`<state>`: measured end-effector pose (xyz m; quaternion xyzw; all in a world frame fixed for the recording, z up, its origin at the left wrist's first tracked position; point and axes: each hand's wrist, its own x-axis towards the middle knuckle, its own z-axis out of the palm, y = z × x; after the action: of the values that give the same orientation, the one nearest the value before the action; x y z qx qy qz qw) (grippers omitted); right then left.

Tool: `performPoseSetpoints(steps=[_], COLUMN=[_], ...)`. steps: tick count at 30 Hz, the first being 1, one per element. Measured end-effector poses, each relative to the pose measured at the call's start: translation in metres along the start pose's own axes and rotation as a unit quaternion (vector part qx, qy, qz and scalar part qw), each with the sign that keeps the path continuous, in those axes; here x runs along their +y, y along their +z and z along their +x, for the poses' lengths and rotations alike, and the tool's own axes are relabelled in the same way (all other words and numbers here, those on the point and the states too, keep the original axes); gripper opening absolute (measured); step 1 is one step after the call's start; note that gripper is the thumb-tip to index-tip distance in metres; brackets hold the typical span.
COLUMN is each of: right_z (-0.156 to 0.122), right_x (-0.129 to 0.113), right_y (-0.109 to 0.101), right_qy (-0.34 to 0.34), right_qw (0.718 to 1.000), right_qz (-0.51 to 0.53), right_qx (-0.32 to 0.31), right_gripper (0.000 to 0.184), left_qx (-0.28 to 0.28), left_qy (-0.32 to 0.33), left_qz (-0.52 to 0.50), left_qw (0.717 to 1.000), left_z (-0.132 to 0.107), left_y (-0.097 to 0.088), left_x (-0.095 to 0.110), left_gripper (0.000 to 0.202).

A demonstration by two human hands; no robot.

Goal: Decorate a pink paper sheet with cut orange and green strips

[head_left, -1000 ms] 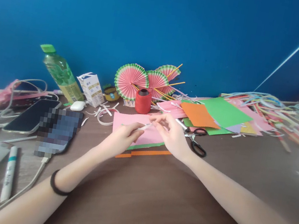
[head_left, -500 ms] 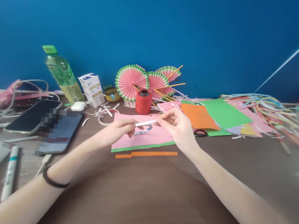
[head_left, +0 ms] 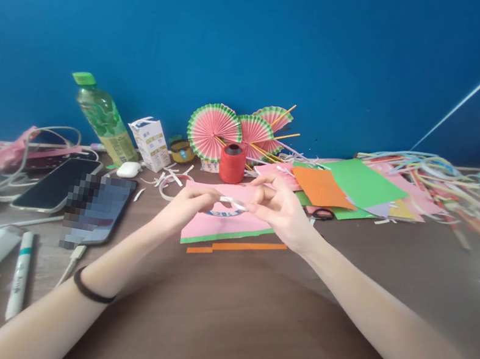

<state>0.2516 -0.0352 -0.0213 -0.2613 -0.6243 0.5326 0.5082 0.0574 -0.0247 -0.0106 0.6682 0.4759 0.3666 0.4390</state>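
Note:
A narrow white strip (head_left: 232, 202) is stretched between my two hands above a pink sheet of paper (head_left: 208, 228) with a green edge. My left hand (head_left: 195, 204) pinches its left end. At the other end, the thumb and fingers of my right hand (head_left: 278, 210) close on the strip. Under the strip, a roll of tape (head_left: 223, 210) with blue marks lies on the pink sheet, partly hidden by my fingers. Just in front of the sheet lie thin orange paper strips (head_left: 247, 246). Behind my hands stands a red spool of thread (head_left: 232, 164).
Pink-and-green paper fans (head_left: 214, 130) lean on the blue wall. At left are a green bottle (head_left: 104, 118), a carton (head_left: 149, 144), two phones (head_left: 106, 212) and a marker (head_left: 19, 277). To the right lie coloured papers (head_left: 360, 185), black-handled scissors (head_left: 323, 214) and tangled strips (head_left: 437, 168).
My hands have drawn closer together, so less of the white strip shows between them. The fingers of my right hand have shifted on it. The view has moved slightly.

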Motion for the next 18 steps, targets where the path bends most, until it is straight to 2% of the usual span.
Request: performPoseSetpoints(steps=[4,8,14,18], right_z=[-0.003,-0.004,-0.002,-0.001], right_x=[-0.002,-0.003,-0.003,-0.001], right_y=[0.005,0.008,0.007,0.005], right_qy=[0.013,0.021,0.033,0.02], right_qw=[0.997,0.995,0.995,0.995], right_qz=[0.063,0.088,0.094,0.093], right_qx=[-0.042,-0.038,-0.02,-0.005], right_gripper=[0.025,0.025,0.025,0.024], left_qx=[-0.007,-0.015,-0.031,-0.013], left_qy=[-0.017,-0.026,-0.051,-0.065], left_qz=[-0.101,-0.16,-0.195,-0.189], left_qw=[0.995,0.987,0.979,0.98], left_z=[-0.001,-0.003,-0.004,-0.005], left_y=[0.004,0.007,0.011,0.015], left_x=[-0.003,-0.002,-0.003,0.0], left_gripper=[0.019,0.017,0.02,0.023])
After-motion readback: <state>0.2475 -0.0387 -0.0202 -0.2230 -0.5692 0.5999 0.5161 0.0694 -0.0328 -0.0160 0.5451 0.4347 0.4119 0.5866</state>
